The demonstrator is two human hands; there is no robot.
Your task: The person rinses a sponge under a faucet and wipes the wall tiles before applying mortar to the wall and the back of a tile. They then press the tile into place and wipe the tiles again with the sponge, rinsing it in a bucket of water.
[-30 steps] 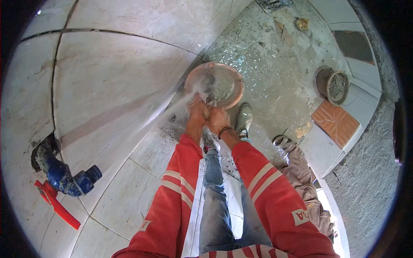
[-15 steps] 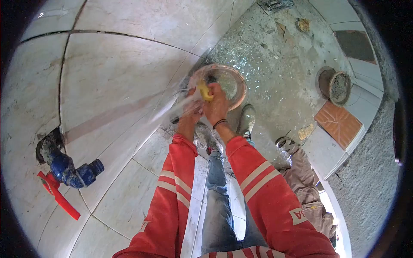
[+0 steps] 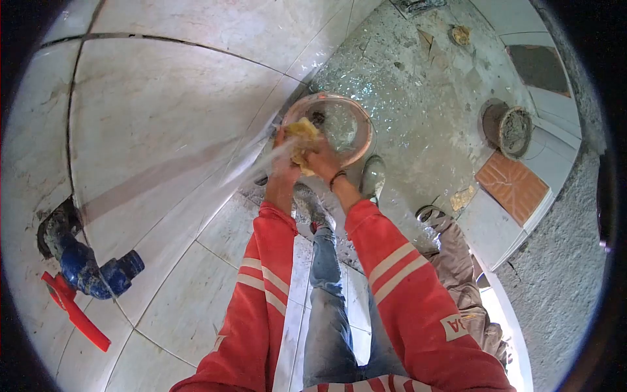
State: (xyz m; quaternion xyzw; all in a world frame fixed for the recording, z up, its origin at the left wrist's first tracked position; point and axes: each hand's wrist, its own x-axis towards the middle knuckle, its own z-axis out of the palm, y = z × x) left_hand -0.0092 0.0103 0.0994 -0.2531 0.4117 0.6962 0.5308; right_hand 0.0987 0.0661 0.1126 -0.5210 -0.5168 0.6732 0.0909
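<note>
A wet yellow sponge (image 3: 303,130) is held between my two hands, over the near-left rim of a pinkish round bucket (image 3: 358,151). My left hand (image 3: 282,157) grips the sponge's left side, its fingers partly hidden by spray. On the right side, my right hand (image 3: 322,161) is closed on the sponge, a dark band round its wrist. A jet of water (image 3: 245,166) shoots from the blue valve (image 3: 98,269) at lower left and strikes the hands and sponge. Water and a dark lump show inside the bucket.
The valve's red lever (image 3: 81,317) points downward from the tiled wall. A second bucket (image 3: 514,132) holding grey mix stands at right beside an orange tile (image 3: 511,187). Brown trousers (image 3: 450,261) lie near my boots. The floor (image 3: 418,124) is wet and littered with scraps.
The sponge, compact and mostly covered by my hands before, is now spread wider between them. My hands have shifted slightly left. The valve appears lower and further left in view.
</note>
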